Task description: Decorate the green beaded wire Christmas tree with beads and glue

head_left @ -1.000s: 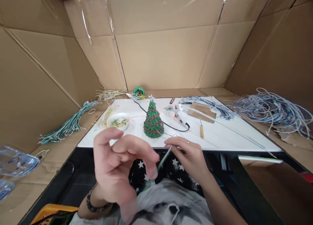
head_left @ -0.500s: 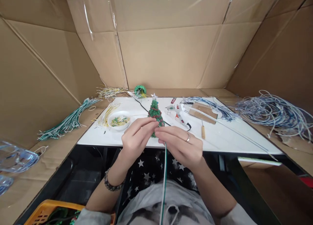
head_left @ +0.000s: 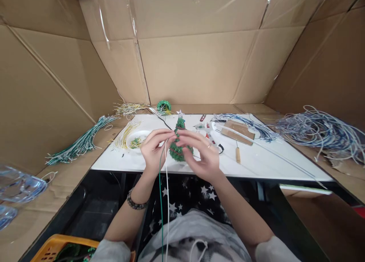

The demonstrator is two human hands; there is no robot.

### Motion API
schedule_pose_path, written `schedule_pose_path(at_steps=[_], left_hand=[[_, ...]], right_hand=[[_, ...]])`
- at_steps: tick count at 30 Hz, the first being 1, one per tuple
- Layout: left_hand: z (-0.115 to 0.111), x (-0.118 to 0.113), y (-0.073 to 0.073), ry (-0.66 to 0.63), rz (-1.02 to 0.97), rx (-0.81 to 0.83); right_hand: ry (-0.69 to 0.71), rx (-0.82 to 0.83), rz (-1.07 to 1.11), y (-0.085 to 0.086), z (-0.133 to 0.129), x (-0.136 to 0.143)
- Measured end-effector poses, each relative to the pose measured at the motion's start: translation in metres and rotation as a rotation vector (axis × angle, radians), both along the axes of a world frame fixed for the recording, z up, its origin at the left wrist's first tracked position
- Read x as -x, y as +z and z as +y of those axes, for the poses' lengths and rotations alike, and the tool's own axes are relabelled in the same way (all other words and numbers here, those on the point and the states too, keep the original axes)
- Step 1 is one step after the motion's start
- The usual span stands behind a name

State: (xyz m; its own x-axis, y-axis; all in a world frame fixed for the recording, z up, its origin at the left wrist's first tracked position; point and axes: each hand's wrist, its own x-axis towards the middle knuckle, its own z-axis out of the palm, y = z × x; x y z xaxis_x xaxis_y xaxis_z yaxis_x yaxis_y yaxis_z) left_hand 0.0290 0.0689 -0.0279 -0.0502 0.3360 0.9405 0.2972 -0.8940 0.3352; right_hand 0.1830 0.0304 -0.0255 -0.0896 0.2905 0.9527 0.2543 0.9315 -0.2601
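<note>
My left hand (head_left: 154,150) is closed in a pinch on a green cord (head_left: 161,201) and a white cord (head_left: 167,201), which hang down over my lap. My right hand (head_left: 201,151) is beside it, fingers stretched and thumb apart, its fingertips close to those of my left. Behind and between the hands stands a small beaded Christmas tree (head_left: 177,154), green with red trim and a pale star (head_left: 180,113) on top. Its middle is partly covered by my fingers. The cords' upper ends are hidden at my left fingertips.
A white bowl (head_left: 129,136) of wire bits stands left. To the right lie a glue gun (head_left: 209,131), a cardboard piece (head_left: 238,132) and a wooden-handled awl (head_left: 237,155). Cord bundles (head_left: 81,142) lie left, a big tangle (head_left: 322,131) right. An orange basket (head_left: 48,248) sits lower left.
The cords have shifted from between both hands to my left hand, and the two strands now hang apart. My right hand has moved up and left, with its fingers spread.
</note>
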Motion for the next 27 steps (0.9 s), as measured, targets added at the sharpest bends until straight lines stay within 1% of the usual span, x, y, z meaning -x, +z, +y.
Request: schedule_pose_path(at_steps=[2,3,5,7,9,11,12,14,15,17,19,21,23,27], left_hand=[[0.007,-0.003,0.0,0.004,-0.025,0.043],[0.01,-0.005,0.0,0.011,-0.03,0.044],[0.016,-0.009,0.0,0.031,-0.015,0.013],[0.022,-0.011,0.0,0.059,0.017,-0.023],[0.028,-0.012,0.0,0.075,0.052,-0.026],[0.034,-0.011,-0.001,0.08,0.09,-0.015],[0.036,-0.01,-0.001,0.078,0.107,-0.008],[0.039,-0.008,-0.002,0.071,0.124,0.005],[0.039,-0.007,-0.003,0.064,0.122,0.012],[0.038,-0.006,-0.004,0.036,0.105,0.036],[0.035,-0.005,-0.005,0.001,0.088,0.055],[0.03,-0.004,-0.004,-0.027,0.1,0.049],[0.025,-0.004,-0.002,-0.052,0.123,0.025],[0.022,-0.004,0.004,-0.098,0.101,0.021]], right_hand=[[-0.109,0.091,0.163,-0.006,0.011,-0.003],[-0.174,0.149,0.209,-0.01,0.017,-0.004],[-0.265,0.292,0.213,-0.017,0.03,-0.005],[-0.263,0.449,0.154,-0.025,0.041,-0.005],[-0.214,0.588,0.092,-0.033,0.048,-0.002],[-0.177,0.667,0.059,-0.039,0.052,0.001],[-0.172,0.67,0.064,-0.04,0.052,0.003],[-0.2,0.592,0.115,-0.039,0.051,0.004],[-0.236,0.515,0.148,-0.038,0.049,0.005],[-0.353,0.315,0.189,-0.032,0.045,0.005],[-0.486,0.113,0.157,-0.025,0.04,0.007],[-0.561,-0.02,0.089,-0.02,0.038,0.009],[-0.557,-0.068,0.045,-0.016,0.037,0.011],[-0.494,-0.061,0.056,-0.012,0.043,0.01]])
